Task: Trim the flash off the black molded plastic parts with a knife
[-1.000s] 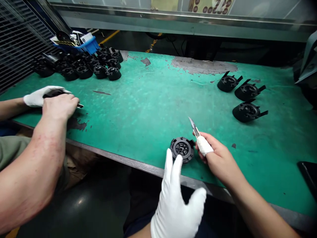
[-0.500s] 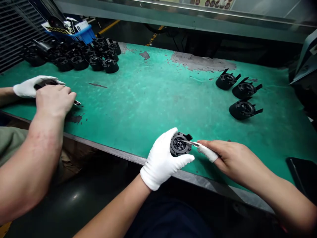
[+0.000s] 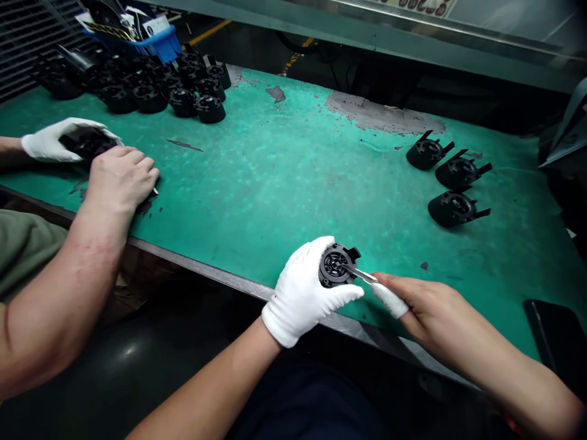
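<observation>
My left hand [image 3: 300, 290], in a white glove, is closed around a round black plastic housing [image 3: 338, 267] just above the bench's front edge. The ribbed, ringed face of the housing is turned up, and a short tab sticks out at its upper right. In my right hand [image 3: 424, 305] is a slim silver tool [image 3: 362, 274] with a pointed tip. That tip reaches the housing's face near its centre. White covering wraps my right thumb; the other fingers are bare and partly hidden.
A co-worker's gloved hand [image 3: 48, 142] and bare hand [image 3: 121, 177] work on a black part at left. Several black housings [image 3: 149, 98] and a blue basket [image 3: 160, 44] stand behind. Three upright housings [image 3: 452, 208] sit at right, above a dark flat object [image 3: 557, 336].
The view has shifted slightly. Both my hands keep their holds, with the tool tip still at the housing's face. The co-worker's bare hand has moved away from their gloved hand, uncovering the black part.
</observation>
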A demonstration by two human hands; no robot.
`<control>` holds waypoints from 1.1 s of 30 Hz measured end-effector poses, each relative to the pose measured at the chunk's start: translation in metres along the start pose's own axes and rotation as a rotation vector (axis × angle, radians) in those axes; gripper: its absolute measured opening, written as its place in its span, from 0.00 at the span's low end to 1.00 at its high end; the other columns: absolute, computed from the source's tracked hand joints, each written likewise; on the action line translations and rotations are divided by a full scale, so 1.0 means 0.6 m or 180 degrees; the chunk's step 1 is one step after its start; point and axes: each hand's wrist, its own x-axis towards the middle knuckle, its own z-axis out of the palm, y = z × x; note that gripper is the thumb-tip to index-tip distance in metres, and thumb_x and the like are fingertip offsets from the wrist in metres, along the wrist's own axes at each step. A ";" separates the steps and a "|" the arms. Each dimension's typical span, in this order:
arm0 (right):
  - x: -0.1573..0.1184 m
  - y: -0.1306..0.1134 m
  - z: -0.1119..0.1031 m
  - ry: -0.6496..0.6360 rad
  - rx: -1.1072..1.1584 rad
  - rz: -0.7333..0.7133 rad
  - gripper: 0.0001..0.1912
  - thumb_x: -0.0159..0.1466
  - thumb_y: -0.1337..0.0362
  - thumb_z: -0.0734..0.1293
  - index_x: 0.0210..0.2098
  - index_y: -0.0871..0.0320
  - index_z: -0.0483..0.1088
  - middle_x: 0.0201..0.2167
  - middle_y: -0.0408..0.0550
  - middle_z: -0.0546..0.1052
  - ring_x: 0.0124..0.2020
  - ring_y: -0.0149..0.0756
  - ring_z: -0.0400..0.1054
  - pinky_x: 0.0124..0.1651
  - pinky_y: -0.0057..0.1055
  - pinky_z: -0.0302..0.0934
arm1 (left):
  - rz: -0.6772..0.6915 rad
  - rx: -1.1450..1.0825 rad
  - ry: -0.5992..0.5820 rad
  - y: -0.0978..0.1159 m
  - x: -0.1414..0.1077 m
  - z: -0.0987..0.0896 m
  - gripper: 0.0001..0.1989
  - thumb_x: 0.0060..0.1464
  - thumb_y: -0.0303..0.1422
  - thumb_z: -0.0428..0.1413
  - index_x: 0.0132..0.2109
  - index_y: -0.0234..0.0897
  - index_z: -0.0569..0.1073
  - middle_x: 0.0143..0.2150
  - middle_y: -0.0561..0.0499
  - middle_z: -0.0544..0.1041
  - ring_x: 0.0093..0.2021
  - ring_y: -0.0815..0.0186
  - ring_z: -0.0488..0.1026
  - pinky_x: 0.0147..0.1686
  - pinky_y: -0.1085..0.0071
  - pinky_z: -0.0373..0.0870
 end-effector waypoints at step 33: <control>-0.001 -0.022 0.024 0.0325 0.0451 0.0630 0.20 0.75 0.55 0.55 0.61 0.41 0.70 0.46 0.44 0.80 0.47 0.38 0.76 0.44 0.34 0.69 | 0.0478 0.0221 0.0236 0.008 -0.006 -0.004 0.32 0.49 0.50 0.68 0.54 0.40 0.68 0.53 0.43 0.77 0.54 0.52 0.77 0.53 0.56 0.75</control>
